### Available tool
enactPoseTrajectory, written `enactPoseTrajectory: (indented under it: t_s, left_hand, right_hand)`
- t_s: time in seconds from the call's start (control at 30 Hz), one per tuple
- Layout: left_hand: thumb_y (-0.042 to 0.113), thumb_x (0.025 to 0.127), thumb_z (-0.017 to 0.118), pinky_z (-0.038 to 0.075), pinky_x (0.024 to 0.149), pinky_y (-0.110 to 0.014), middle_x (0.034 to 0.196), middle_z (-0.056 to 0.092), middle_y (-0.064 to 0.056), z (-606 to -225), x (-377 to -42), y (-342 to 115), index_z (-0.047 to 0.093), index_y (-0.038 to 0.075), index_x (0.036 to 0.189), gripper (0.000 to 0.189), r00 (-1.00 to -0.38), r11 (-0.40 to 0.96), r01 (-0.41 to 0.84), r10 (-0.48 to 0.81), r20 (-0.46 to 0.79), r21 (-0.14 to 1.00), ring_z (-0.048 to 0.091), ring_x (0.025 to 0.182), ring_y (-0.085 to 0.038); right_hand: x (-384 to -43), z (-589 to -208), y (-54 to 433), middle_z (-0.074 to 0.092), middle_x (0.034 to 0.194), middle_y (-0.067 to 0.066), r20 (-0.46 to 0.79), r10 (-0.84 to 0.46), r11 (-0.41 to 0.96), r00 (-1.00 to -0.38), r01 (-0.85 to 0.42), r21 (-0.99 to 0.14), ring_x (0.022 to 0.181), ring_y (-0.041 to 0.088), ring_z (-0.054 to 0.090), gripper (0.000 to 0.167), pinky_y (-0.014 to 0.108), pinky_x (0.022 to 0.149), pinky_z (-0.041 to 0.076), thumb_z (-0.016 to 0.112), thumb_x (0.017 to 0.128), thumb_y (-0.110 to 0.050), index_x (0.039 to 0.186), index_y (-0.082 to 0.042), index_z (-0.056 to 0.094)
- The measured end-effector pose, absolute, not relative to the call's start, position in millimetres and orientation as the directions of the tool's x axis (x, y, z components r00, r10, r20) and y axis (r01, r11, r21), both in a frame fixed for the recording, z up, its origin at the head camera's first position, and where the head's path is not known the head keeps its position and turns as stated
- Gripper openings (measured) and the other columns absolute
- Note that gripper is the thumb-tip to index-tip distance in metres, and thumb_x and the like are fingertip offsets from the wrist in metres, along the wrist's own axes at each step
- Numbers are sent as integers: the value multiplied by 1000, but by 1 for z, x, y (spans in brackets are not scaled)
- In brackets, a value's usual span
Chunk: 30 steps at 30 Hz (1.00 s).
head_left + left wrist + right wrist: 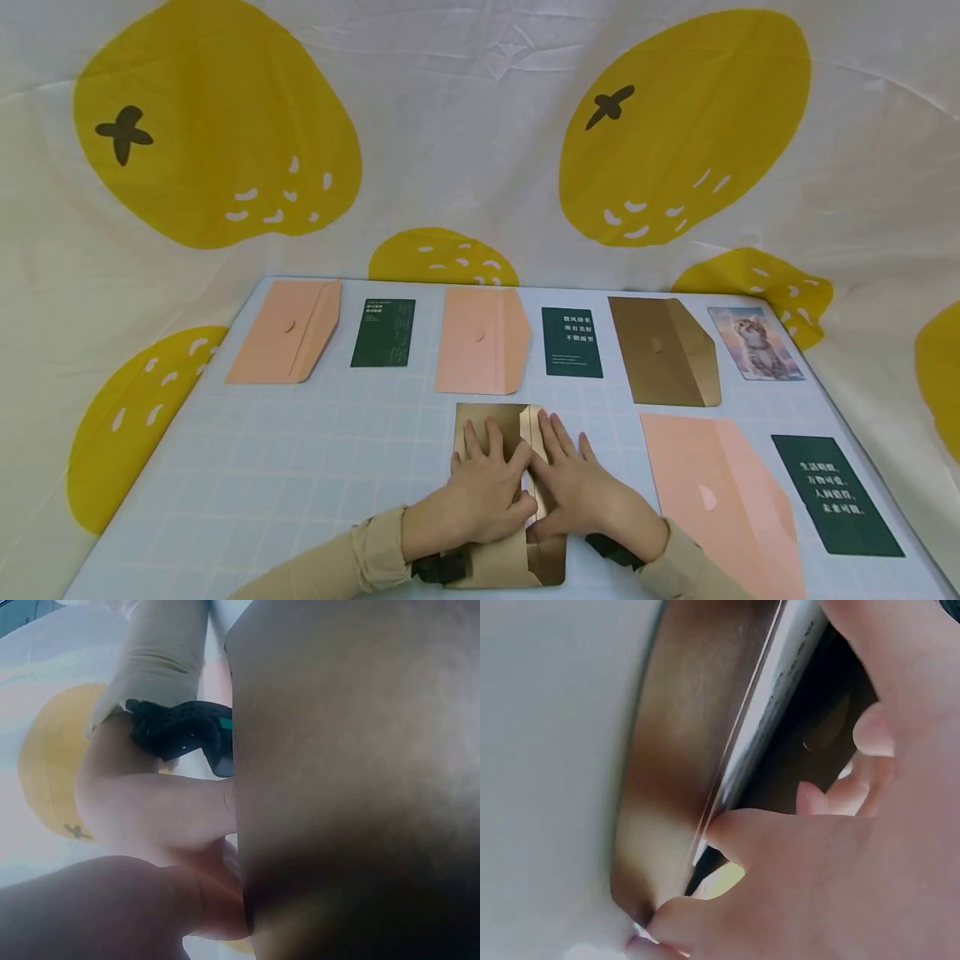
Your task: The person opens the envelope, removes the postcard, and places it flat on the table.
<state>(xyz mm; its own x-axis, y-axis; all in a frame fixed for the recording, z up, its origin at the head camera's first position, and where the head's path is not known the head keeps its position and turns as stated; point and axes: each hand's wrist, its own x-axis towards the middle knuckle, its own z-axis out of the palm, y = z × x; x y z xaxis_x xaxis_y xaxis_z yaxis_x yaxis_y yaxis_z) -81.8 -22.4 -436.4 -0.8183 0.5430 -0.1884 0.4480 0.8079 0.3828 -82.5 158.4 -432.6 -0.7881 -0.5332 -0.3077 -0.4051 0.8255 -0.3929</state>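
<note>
A gold envelope (491, 562) lies in front of me with its flap (550, 567) unfolded to the right. At its mouth shows the narrow pale edge of a card (774, 712), the rest hidden by the envelope. My left hand (480, 496) rests spread over the envelope's body, with thumb and forefinger near the mouth. Facing it, my right hand (585, 496) lies across the flap side. In the right wrist view, one of its fingertips (727, 829) touches along the card's edge. Much of the left wrist view is filled by the gold surface.
Along the back lie pink envelopes (273, 333) (468, 342), green cards (382, 333) (573, 342), a gold envelope (645, 354) and a kitten card (757, 343). On the right are another pink envelope (712, 483) and green card (836, 492).
</note>
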Motion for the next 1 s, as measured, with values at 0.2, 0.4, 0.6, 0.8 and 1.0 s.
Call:
enactPoseTrajectory:
  t_s: [0.2,0.4,0.6,0.8,1.0]
  left_hand:
    - [41,88,52,45,83,-71,147,27,-40,-440,-80,-21,43,17,129,48,-828,827,470,534,-172,308,24,130,-69]
    - [45,89,54,47,82,-69,147,29,-39,-442,-79,-20,41,17,137,56,-832,837,484,531,-162,255,26,130,-68]
    - [48,89,56,48,81,-67,147,29,-39,-441,-78,-21,41,17,139,60,-831,841,493,531,-164,223,28,129,-68]
    - [52,90,56,50,80,-65,147,30,-38,-440,-77,-20,39,19,148,69,-831,845,504,531,-167,178,29,129,-67]
    - [55,91,56,50,79,-65,149,27,-38,-439,-77,-20,44,23,144,64,-825,847,515,532,-191,134,29,129,-67]
  right_hand:
    - [-82,-431,161,-4,161,29,-328,-506,838,-798,-365,-406,149,44,-2,119,71,109,13,86,63,-59,156,-10,31]
    - [-80,-426,161,0,160,32,-331,-490,848,-807,-353,-395,148,46,1,117,71,108,16,89,61,-55,155,-11,34]
    - [-81,-424,164,1,159,34,-342,-485,853,-805,-350,-387,148,47,4,120,71,107,19,91,59,-52,156,-13,33]
    - [-82,-421,168,5,159,33,-358,-473,860,-805,-335,-384,148,46,7,118,68,107,24,93,60,-46,156,-14,33]
    - [-86,-415,171,12,157,35,-360,-436,878,-825,-301,-372,146,50,13,109,61,105,35,93,62,-43,150,-5,42]
